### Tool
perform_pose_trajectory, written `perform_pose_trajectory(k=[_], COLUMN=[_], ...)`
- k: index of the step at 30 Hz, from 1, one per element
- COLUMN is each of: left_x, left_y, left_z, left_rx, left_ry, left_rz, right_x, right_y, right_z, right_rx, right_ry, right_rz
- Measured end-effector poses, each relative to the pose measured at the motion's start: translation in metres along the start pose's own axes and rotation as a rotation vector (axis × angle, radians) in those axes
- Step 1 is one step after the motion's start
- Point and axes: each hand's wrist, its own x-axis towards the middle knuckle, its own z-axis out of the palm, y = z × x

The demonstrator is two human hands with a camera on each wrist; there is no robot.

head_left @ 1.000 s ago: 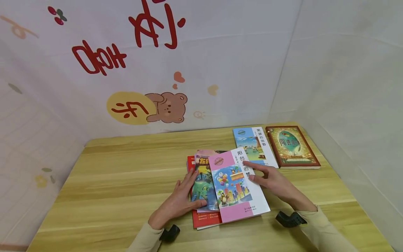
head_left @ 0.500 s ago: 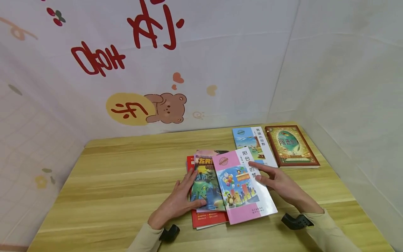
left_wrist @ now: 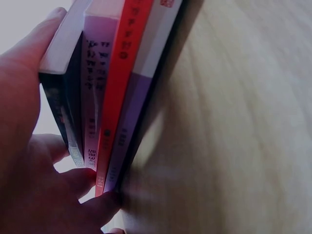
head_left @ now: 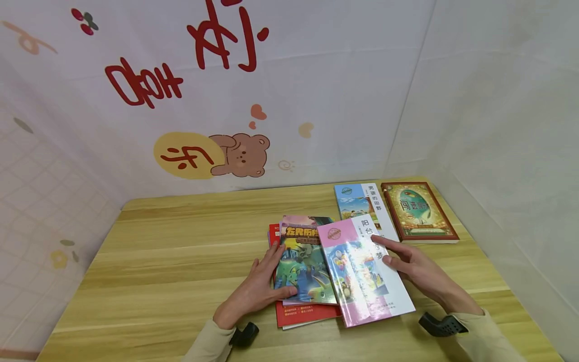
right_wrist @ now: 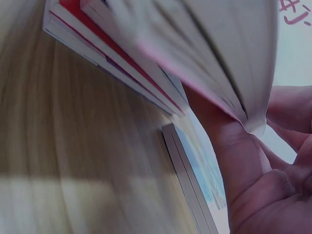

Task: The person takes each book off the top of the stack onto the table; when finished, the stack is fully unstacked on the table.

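Note:
In the head view, my right hand [head_left: 425, 271] pinches the right edge of a pink-and-white paperback [head_left: 362, 279]. The right wrist view shows its page edges [right_wrist: 204, 58] raised above the table, with the thumb against the underside. My left hand [head_left: 251, 291] lies along the left side of a book stack, its thumb on the dinosaur comic book [head_left: 298, 271] on top. Below that comic sticks out a red book [head_left: 305, 315]. Seen from the left wrist, fingertips [left_wrist: 105, 207] touch the stack's spines, including a red spine [left_wrist: 117, 73]. The paperback still overlaps the comic's right edge.
A blue-and-white book [head_left: 384, 216] lies behind the paperback, partly covered by it in view. Right of it lies a brown-bordered book [head_left: 420, 211]. The wooden table [head_left: 172, 251] ends at a printed white cloth [head_left: 344, 90] behind and at both sides.
My right hand has drawn the pink-and-white paperback to the right across the stack. More of the dinosaur comic and red book now shows. The left hand has stayed in place.

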Motion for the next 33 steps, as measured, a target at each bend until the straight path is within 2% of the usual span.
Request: perform_pose_trajectory(k=[17, 24, 33], left_x=[-0.002, -0.001, -0.002], left_y=[-0.003, -0.004, -0.003], left_z=[0.001, 0.002, 0.004], left_rx=[0.002, 0.002, 0.024], left_ry=[-0.004, -0.008, 0.015], left_rz=[0.003, -0.01, -0.001], right_x=[-0.033, -0.054, -0.079], right_y=[0.003, 0.009, 0.022], right_z=[-0.028, -0.043, -0.067], right_rx=[0.195, 0.162, 0.223], right_ry=[0.004, 0.062, 0.076], right_rz=[0.035, 0.039, 0.034])
